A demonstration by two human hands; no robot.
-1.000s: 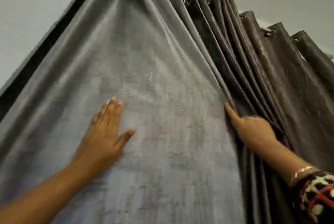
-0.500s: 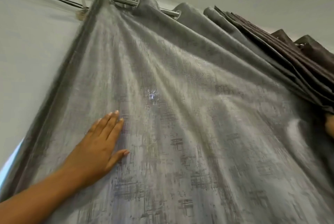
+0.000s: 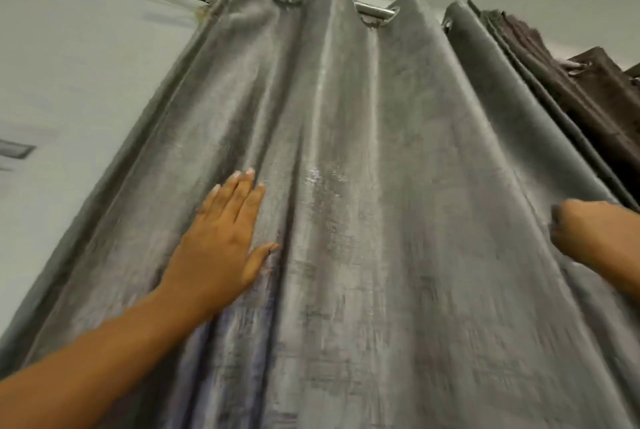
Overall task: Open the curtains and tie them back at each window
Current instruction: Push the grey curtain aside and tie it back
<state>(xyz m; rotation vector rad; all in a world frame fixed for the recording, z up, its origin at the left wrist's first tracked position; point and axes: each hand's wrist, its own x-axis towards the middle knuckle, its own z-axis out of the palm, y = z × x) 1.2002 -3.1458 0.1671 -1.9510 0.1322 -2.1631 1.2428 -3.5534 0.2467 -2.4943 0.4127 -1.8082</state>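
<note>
The grey curtain [image 3: 381, 186] hangs spread from the rod [image 3: 375, 10], its foot cut off below. The left hand [image 3: 221, 241] presses flat on it, fingers straight. The right hand [image 3: 588, 234], blurred at a fold near the frame's edge, hides its fingers; grip unclear.

Grey curtain [image 3: 363, 186] hanging from rod by eyelets, spread in broad folds; right part bunched.

The grey curtain [image 3: 381, 186] fills the front; bare wall [image 3: 86, 82] lies open at its left edge.
</note>
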